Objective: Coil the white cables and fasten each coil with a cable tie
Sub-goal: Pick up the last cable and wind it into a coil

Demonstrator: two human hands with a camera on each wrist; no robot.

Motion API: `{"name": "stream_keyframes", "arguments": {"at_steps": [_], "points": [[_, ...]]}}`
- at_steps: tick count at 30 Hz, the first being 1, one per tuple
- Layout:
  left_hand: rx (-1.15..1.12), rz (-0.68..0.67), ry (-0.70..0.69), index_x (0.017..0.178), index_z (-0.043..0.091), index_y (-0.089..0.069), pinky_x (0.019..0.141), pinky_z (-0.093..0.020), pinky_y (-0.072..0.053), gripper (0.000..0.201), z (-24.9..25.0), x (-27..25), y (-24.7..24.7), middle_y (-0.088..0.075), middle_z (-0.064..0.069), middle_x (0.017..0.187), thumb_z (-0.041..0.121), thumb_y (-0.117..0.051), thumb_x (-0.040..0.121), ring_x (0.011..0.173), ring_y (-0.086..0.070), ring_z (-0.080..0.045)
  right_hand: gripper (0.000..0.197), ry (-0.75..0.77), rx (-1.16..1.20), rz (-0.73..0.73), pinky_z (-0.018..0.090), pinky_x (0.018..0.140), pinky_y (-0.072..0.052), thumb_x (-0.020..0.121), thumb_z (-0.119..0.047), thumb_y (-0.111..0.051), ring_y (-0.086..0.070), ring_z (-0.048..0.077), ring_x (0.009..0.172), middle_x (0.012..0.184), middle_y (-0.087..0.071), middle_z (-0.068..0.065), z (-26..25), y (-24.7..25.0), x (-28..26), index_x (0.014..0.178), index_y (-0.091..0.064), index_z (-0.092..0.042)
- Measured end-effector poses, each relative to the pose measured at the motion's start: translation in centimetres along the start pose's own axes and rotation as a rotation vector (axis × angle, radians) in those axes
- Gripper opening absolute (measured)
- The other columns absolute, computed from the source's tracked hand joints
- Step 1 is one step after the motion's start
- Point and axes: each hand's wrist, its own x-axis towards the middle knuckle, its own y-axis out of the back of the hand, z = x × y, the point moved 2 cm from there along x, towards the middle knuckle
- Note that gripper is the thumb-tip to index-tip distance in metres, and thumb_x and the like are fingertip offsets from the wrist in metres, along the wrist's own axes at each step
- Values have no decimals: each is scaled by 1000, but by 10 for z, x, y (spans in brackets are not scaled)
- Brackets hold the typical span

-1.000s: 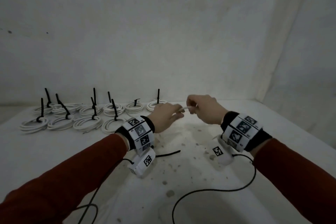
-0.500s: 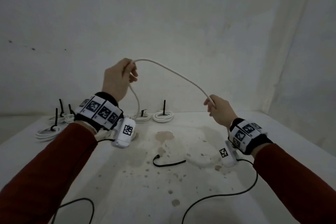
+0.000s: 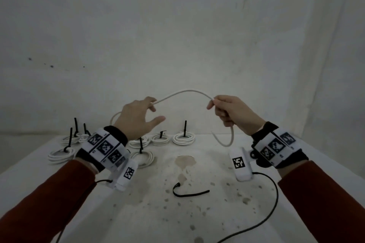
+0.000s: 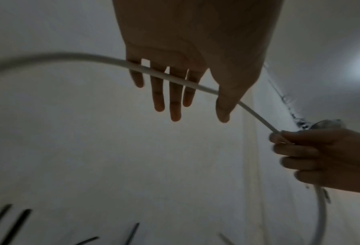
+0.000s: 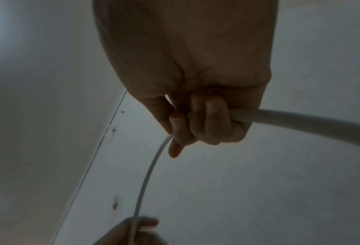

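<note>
Both hands are raised over the table (image 3: 217,223) in the head view, level with each other; half a second ago the left hand (image 3: 136,118) was far higher than the right and the hands stood wider apart, so the white cable (image 3: 187,91) made a long slope where it now makes a short arch between them. The left hand's fingers are spread, the cable lying across them. The right hand (image 3: 233,112) grips the cable in curled fingers, its tail curving down below the fist. Behind them, finished coils (image 3: 183,138) lie in rows along the table's far left, each with a black tie standing up. A loose cable tie (image 3: 187,193) lies on the stained table between the forearms, and black wrist-camera leads trail toward the near edge.

From the left wrist, the cable crosses the straight, parted fingers (image 4: 174,92) and the thumb, then runs to the right hand (image 4: 321,159), which is closed around it.

From the right wrist, the fingers (image 5: 206,124) are curled tight round the cable (image 5: 147,179), which leads down to the left hand (image 5: 130,232) at the bottom edge.
</note>
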Motion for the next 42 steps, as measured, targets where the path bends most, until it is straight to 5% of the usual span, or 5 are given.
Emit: {"name": "stream_keyframes", "arguments": {"at_steps": [13,23,29,36,42], "points": [[-34,584,7,91,9,-62,51,-29,-32,24,-5,28,54,-46,2,60,24,-44,99,51,-42,-22,34,120,53,20,28,48,-22,101,-28,-43,-21,14,48,52,-28,-5,-5,-26,-6,79,-59,-8],[70,550,328,95,12,-61,53,-32,-34,28,-61,30,68,-54,-13,68,28,-38,101,55,-46,-30,36,-21,182,-178,22,48,-23,97,-32,-46,-21,10,48,53,-26,-6,21,-18,-37,74,-57,-8],[207,355,317,100,16,-61,55,-33,-42,29,-54,24,52,-61,-12,75,29,-35,101,62,-54,-31,24,145,1135,-560,28,61,-37,94,-5,-42,-46,17,67,72,-50,5,-2,-9,-45,113,-54,1],[427,122,-171,80,24,-59,38,-20,-26,19,3,-8,13,-62,5,63,31,-45,92,43,-55,-20,24,413,1178,173,24,70,-55,90,-14,-49,-67,10,75,92,-71,-2,-35,-2,-32,97,-72,-15],[518,101,-465,73,25,-64,43,-21,-16,28,41,-34,10,-56,8,57,20,-88,59,41,-51,-18,16,499,494,393,25,79,-55,94,5,-49,-71,19,84,88,-74,3,-22,-20,-7,101,-61,-3]]}}
